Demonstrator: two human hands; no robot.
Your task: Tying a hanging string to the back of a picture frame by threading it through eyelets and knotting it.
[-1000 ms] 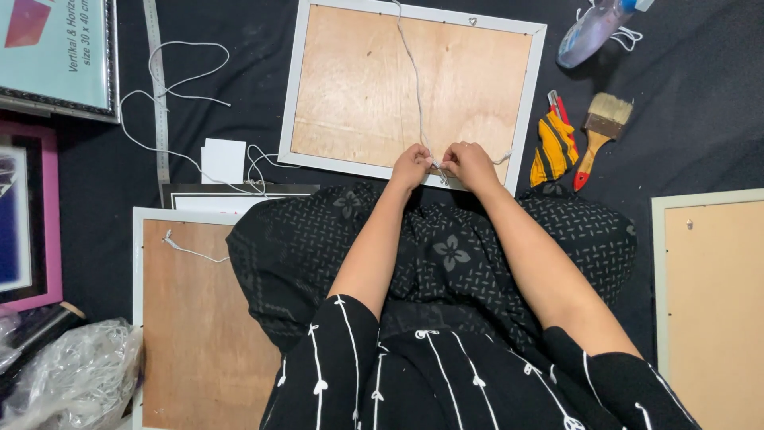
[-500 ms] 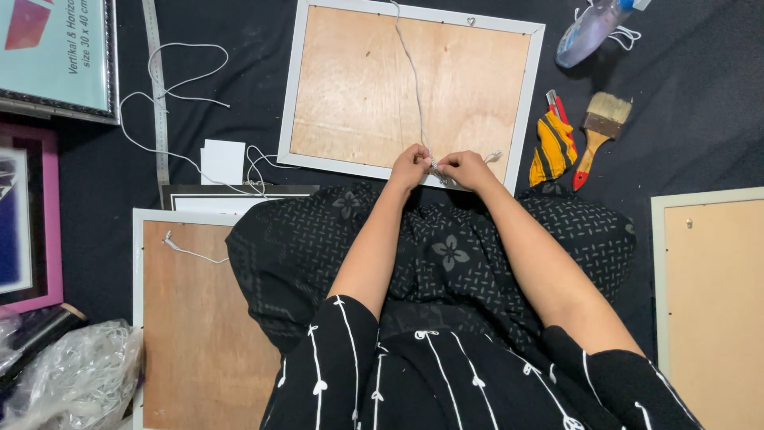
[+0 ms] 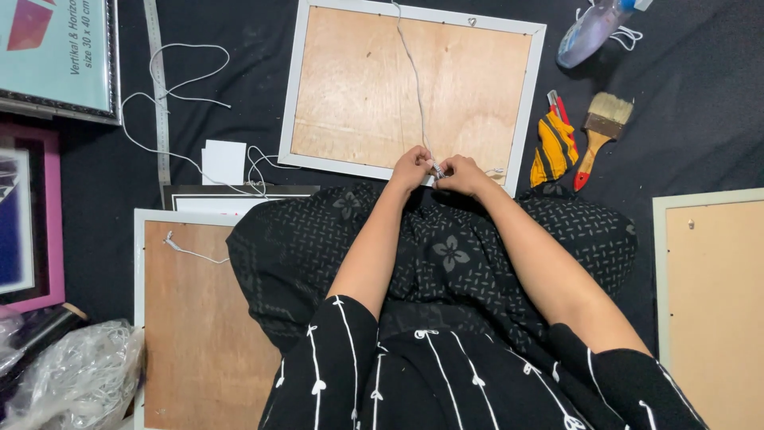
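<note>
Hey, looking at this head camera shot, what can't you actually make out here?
- Small metal piece pinched between left hand and right hand: too small, fingers cover it.
- White string on the white frame: upper end cut off by the top edge.
- Frame at right: cut off by the right edge.

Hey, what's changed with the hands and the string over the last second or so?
Very little. The right hand, a little apart from the left hand half a second ago, has closed back in, so the fingers meet again on the white string at the near edge of the white frame. Nothing was let go. The frame, the paintbrush and the loose cord lie as before.
</note>
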